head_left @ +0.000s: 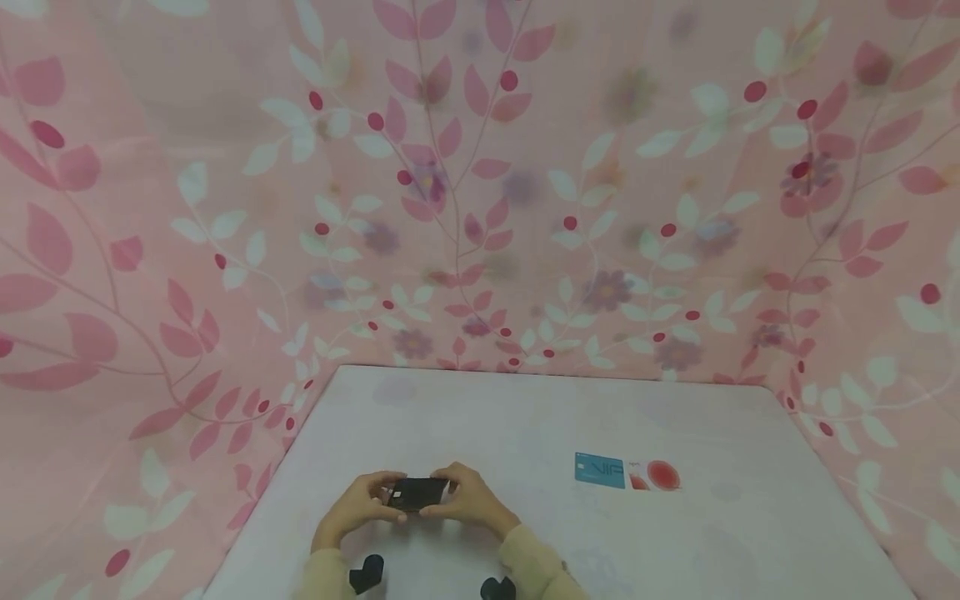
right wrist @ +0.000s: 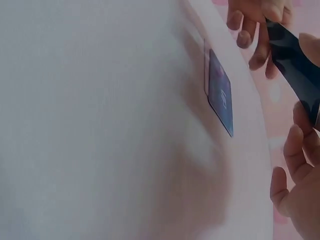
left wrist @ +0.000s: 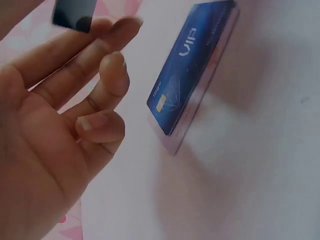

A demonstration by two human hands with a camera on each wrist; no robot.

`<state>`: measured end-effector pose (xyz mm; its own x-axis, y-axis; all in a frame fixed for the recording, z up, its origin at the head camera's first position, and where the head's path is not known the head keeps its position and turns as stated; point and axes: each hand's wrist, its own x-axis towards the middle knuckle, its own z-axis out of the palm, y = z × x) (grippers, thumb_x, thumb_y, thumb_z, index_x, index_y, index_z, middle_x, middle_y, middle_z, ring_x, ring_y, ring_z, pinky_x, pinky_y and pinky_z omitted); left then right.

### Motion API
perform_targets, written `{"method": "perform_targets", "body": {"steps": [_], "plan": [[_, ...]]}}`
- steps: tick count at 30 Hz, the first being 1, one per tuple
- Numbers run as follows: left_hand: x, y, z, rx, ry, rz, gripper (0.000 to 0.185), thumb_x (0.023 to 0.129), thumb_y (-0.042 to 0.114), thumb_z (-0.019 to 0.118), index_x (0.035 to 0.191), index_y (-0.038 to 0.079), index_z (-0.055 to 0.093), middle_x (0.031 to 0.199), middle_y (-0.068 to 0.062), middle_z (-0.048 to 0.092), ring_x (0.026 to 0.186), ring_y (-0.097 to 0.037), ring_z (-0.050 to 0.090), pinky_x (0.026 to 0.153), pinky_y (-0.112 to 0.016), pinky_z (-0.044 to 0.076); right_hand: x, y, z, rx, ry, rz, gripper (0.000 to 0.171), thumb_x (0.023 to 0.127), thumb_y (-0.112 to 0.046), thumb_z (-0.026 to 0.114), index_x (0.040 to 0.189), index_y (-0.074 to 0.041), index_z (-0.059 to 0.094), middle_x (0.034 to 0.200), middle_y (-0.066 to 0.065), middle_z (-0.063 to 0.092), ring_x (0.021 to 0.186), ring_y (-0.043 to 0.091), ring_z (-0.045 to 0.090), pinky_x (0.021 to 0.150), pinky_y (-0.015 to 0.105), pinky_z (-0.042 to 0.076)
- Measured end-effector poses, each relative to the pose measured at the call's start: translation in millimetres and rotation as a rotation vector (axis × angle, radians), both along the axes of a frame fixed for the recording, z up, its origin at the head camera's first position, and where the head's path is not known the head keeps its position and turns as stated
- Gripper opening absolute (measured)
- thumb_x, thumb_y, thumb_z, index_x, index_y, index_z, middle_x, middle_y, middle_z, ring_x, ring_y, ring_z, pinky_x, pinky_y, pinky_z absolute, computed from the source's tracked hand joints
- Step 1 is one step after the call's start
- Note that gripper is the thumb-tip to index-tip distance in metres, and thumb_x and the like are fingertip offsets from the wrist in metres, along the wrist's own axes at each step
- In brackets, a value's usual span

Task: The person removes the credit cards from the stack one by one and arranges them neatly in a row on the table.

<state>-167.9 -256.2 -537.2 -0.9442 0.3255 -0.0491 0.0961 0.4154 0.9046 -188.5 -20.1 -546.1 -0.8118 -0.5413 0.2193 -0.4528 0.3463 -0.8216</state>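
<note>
Pink floral cloth [head_left: 450, 167] hangs behind and beside a white table [head_left: 487, 417] in the head view I am watching. Near its front I see the left hand [head_left: 365, 502] and the right hand [head_left: 467, 500], coming out of pale yellow sleeves [head_left: 534, 562], gripping a dark card [head_left: 418, 495] by opposite ends between fingers and thumbs. It has a small pale patch toward its left end. Well apart on the right, a blue VIP card [head_left: 600, 471] lies on the table just beside a red-and-white card [head_left: 656, 475].

From the left wrist, I get the left palm with its fingers bent, and part of the dark card at the top. Beyond the fingertips lies a blue card lettered VIP, a pinkish strip along one long edge; I cannot tell whether that is another card.

On the right wrist feed, both hands hold the dark card, one at each end.
</note>
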Motion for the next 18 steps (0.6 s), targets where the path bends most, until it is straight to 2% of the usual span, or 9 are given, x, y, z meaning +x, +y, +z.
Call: {"method": "perform_targets", "body": {"steps": [3, 6, 10, 12, 16, 18], "plan": [[-0.4, -0.7, 2.1, 0.044, -0.030, -0.044, 0.063, 0.067, 0.011, 0.083, 0.121, -0.008, 0.057, 0.101, -0.017, 0.063, 0.073, -0.015, 0.053, 0.066, -0.026, 0.043, 0.5, 7.2, 1.7, 0.002, 0.002, 0.008, 0.055, 0.066, -0.026, 0.085, 0.111, -0.001, 0.065, 0.094, -0.001, 0.061, 0.080, 0.014, 0.052, 0.068, 0.018, 0.041], [-1.3, 1.7, -0.3, 0.050, -0.015, -0.044, 0.058, 0.065, 0.008, 0.083, 0.116, -0.007, 0.061, 0.086, -0.013, 0.063, 0.066, -0.012, 0.050, 0.060, -0.023, 0.041, 2.3, 14.0, 4.0, 0.030, 0.022, 0.000, 0.059, 0.066, -0.026, 0.086, 0.113, 0.002, 0.064, 0.094, 0.000, 0.060, 0.080, 0.012, 0.051, 0.068, 0.018, 0.041], [-1.3, 11.0, -5.7, 0.022, 0.045, -0.032, 0.058, 0.062, 0.008, 0.084, 0.113, -0.009, 0.062, 0.084, -0.012, 0.064, 0.065, -0.010, 0.048, 0.058, -0.022, 0.041, 6.4, 23.4, 10.3, 0.120, 0.053, -0.023, 0.062, 0.067, -0.030, 0.084, 0.116, 0.002, 0.062, 0.095, -0.001, 0.058, 0.082, 0.010, 0.050, 0.073, 0.022, 0.038], [-0.4, 17.4, -7.2, 0.028, 0.055, -0.020, 0.060, 0.062, 0.008, 0.083, 0.115, -0.009, 0.061, 0.089, -0.011, 0.065, 0.066, -0.011, 0.049, 0.060, -0.023, 0.042, 7.5, 28.8, 13.1, 0.147, 0.071, -0.025, 0.061, 0.068, -0.032, 0.083, 0.116, 0.000, 0.062, 0.096, -0.001, 0.058, 0.083, 0.013, 0.052, 0.075, 0.025, 0.037], [1.8, 30.1, -7.2, 0.028, 0.075, -0.005, 0.063, 0.064, 0.007, 0.082, 0.119, -0.012, 0.057, 0.079, -0.010, 0.063, 0.067, -0.009, 0.050, 0.063, -0.023, 0.043, 6.6, 41.8, 13.6, 0.142, 0.087, -0.034, 0.060, 0.069, -0.033, 0.082, 0.116, -0.002, 0.062, 0.097, -0.001, 0.058, 0.085, 0.016, 0.052, 0.076, 0.028, 0.035], [3.6, 36.6, -3.5, 0.023, 0.087, -0.002, 0.062, 0.064, 0.005, 0.081, 0.119, -0.011, 0.057, 0.075, -0.010, 0.062, 0.067, -0.009, 0.051, 0.063, -0.022, 0.042, 6.0, 48.3, 12.4, 0.120, 0.082, -0.032, 0.059, 0.069, -0.032, 0.082, 0.116, -0.001, 0.063, 0.096, -0.001, 0.058, 0.085, 0.018, 0.053, 0.075, 0.026, 0.037]]}}
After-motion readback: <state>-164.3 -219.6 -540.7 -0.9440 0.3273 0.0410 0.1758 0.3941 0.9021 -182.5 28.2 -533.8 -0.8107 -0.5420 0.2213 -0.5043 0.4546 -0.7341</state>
